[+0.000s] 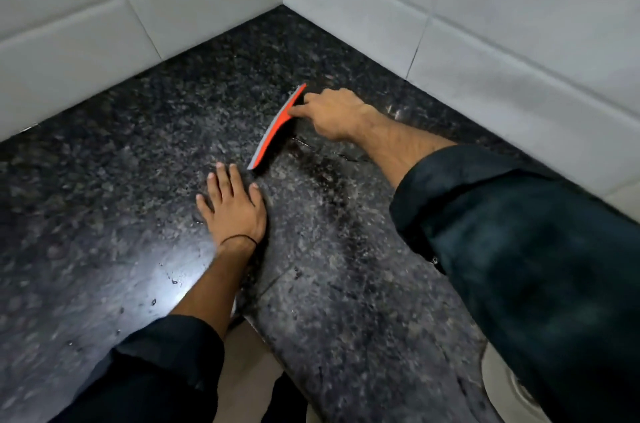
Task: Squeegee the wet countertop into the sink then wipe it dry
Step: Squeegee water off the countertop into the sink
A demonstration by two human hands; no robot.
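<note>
Left hand: flat, palm down, fingers spread, dark band at wrist.
Right hand: arm stretched forward, fingers closed in a grip, dark sleeve pushed up.

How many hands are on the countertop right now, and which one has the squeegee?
2. The left hand lies flat on the dark countertop, holding nothing. The right hand holds the orange squeegee, farther back toward the tiled corner.
</note>
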